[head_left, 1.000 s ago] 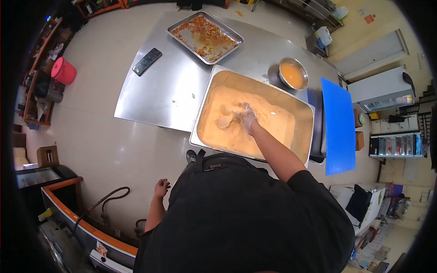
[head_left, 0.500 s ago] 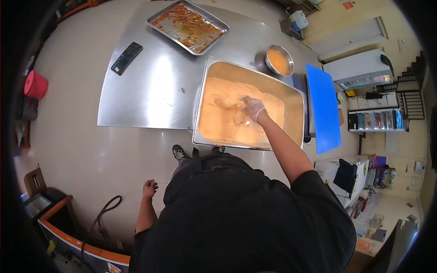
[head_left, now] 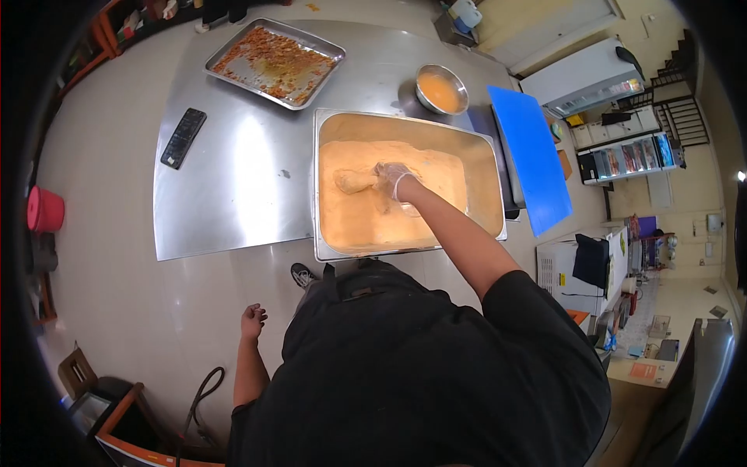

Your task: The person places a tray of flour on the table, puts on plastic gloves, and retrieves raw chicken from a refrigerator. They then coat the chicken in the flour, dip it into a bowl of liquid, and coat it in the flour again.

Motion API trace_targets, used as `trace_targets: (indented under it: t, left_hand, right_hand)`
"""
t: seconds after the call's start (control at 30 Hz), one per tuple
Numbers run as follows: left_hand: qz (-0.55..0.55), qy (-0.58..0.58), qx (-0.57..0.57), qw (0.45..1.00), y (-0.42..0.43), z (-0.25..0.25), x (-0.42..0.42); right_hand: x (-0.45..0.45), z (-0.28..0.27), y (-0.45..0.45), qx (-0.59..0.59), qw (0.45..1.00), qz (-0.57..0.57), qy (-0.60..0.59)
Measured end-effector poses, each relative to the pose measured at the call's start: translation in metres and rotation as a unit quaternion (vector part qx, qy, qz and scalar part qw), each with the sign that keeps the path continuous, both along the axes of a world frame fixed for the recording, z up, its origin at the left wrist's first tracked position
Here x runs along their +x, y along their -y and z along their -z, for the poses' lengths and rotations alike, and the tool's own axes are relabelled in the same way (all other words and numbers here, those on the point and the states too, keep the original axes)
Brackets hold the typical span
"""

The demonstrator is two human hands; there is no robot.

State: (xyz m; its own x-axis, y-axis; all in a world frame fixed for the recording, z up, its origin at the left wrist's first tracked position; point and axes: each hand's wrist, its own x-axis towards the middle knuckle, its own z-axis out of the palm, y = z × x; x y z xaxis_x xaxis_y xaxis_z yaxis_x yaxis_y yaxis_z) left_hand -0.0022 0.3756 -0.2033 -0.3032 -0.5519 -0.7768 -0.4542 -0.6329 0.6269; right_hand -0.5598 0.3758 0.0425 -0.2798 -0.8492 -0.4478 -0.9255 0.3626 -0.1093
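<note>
A deep steel pan [head_left: 318,198] holds a bed of orange-tinted flour [head_left: 366,222]. Inside it my right hand [head_left: 395,179], in a clear plastic glove, is closed round the narrow end of a flour-coated chicken drumstick [head_left: 354,181]. The drumstick's thick end points left, at the level of the flour. My left hand [head_left: 254,321] hangs low by my side, away from the table, its bare fingers loosely bent and apart with nothing in them.
On the steel table [head_left: 226,210] are a tray with reddish crumbs [head_left: 340,56], a bowl of orange liquid [head_left: 442,92] and a black remote-like device [head_left: 184,138]. A blue board [head_left: 533,159] stands right of the pan. Another person's feet [head_left: 204,27] show beyond the table.
My right hand has moved left in the pan, and the coated drumstick now shows plainly in its grip. My left hand still hangs by my side. The whole view has shifted slightly.
</note>
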Motion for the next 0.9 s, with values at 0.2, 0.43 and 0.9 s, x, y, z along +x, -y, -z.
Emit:
trace_targets:
  t: [0.2,0.43,0.9]
  left_hand:
    - [-0.003,-0.002,0.029,1.000,-0.022,0.019,0.011]
    - [0.000,0.027,0.070,0.997,-0.043,0.028,0.029]
    - [-0.026,0.024,0.036,0.999,-0.038,0.003,0.029]
  right_hand:
    - [-0.010,-0.012,-0.015,-0.013,0.974,0.125,0.190]
    - [-0.013,0.029,-0.008,-0.058,0.991,-0.110,-0.042]
    - [-0.174,-0.038,-0.107,-0.151,0.984,-0.092,-0.028]
